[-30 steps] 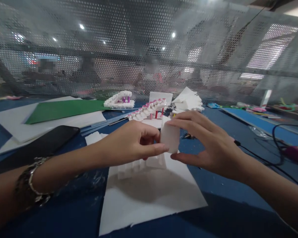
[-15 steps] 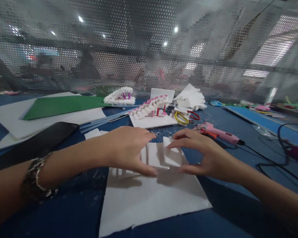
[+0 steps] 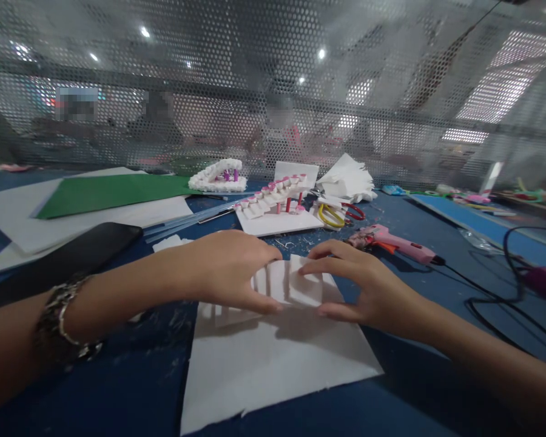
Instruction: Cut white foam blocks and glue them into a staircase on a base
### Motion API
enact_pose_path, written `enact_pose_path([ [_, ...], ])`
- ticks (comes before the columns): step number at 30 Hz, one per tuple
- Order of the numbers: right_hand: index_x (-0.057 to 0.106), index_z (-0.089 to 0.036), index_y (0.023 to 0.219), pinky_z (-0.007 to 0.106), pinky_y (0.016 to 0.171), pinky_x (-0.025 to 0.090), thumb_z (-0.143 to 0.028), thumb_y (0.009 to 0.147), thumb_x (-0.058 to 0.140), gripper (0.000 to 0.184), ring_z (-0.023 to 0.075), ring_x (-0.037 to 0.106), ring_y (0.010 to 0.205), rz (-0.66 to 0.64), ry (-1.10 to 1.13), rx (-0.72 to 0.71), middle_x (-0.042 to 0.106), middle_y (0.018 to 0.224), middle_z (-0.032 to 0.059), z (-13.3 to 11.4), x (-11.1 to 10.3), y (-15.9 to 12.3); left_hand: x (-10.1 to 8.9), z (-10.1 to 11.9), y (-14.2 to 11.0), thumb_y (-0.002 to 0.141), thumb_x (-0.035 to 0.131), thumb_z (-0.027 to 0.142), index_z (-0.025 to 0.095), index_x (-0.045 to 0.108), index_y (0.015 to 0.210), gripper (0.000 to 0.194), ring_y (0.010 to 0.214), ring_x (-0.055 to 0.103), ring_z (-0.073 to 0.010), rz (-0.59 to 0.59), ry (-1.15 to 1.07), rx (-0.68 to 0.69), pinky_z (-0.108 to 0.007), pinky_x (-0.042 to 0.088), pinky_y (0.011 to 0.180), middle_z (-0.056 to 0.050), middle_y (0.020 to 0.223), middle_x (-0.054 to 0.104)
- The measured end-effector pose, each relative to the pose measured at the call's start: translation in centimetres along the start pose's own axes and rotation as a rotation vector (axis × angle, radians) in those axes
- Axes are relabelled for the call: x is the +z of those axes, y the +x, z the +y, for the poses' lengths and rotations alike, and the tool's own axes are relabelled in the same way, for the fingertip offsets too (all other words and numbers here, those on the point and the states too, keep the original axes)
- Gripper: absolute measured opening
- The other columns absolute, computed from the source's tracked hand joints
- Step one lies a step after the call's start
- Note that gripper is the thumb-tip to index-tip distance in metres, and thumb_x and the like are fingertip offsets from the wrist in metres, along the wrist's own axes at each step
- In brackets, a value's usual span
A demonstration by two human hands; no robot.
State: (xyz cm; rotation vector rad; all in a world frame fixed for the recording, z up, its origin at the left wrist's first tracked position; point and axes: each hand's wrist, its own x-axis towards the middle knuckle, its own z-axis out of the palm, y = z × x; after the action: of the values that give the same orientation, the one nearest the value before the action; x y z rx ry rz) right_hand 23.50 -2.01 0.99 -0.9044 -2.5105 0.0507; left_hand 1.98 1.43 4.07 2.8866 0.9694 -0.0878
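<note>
A white foam-board sheet (image 3: pixel 277 370) lies on the blue table before me, with a row of small upright white pieces (image 3: pixel 278 282) at its far side. My left hand (image 3: pixel 232 267) curves over this row, thumb along the near side and fingertips mostly hidden behind. My right hand (image 3: pixel 364 282) holds a small white foam-board piece (image 3: pixel 308 285) at the row's right end, fingers at its upper edge and thumb at its lower right corner. This piece stands close against the row; whether they touch is unclear.
Behind stand a white-and-pink stair model (image 3: pixel 277 200) and a white model with purple posts (image 3: pixel 218 176). Scissors with yellow handles (image 3: pixel 331 215) and a pink glue gun (image 3: pixel 400 243) with cord lie right. A black phone-like object (image 3: pixel 95 249) and green sheet (image 3: pixel 118 194) are left.
My right hand has moved slightly left with the small white piece, bringing it nearer the row and my left hand. My left hand stays over the row.
</note>
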Motion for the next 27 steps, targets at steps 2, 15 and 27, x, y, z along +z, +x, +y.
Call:
enact_pose_path([
  [2,0.060,-0.017,0.097,0.029,0.075,0.045,-0.036,0.071,0.063,0.032,0.0165,0.053,0.087,0.000,0.007,-0.005,0.055,0.095,0.0104,0.00,0.04,0.05,0.00,-0.13,0.03,0.071,0.052,0.055,0.017,0.055,0.107,0.053,0.089,0.057,-0.0265,0.004,-0.019,-0.007,-0.031,0.041,0.071,-0.010,0.102,0.062],
  [15,0.059,-0.017,0.096,0.031,0.076,0.045,-0.037,0.072,0.061,0.031,0.0168,0.054,0.089,0.019,0.020,0.014,0.054,0.097,0.0107,-0.54,0.07,0.28,-0.17,-0.36,0.14,0.072,0.051,0.053,0.019,0.051,0.113,0.054,0.097,0.054,-0.0251,0.005,-0.169,-0.030,-0.027,0.041,0.073,-0.008,0.111,0.058],
  [27,0.057,-0.018,0.095,0.033,0.077,0.044,-0.035,0.072,0.061,0.029,0.0181,0.052,0.090,0.039,-0.020,0.025,0.054,0.097,0.0105,-0.77,-0.03,0.18,-0.09,-0.39,0.33,0.071,0.051,0.055,0.020,0.049,0.117,0.058,0.105,0.049,-0.0279,0.036,-0.148,-0.036,-0.030,0.041,0.076,-0.007,0.114,0.056],
])
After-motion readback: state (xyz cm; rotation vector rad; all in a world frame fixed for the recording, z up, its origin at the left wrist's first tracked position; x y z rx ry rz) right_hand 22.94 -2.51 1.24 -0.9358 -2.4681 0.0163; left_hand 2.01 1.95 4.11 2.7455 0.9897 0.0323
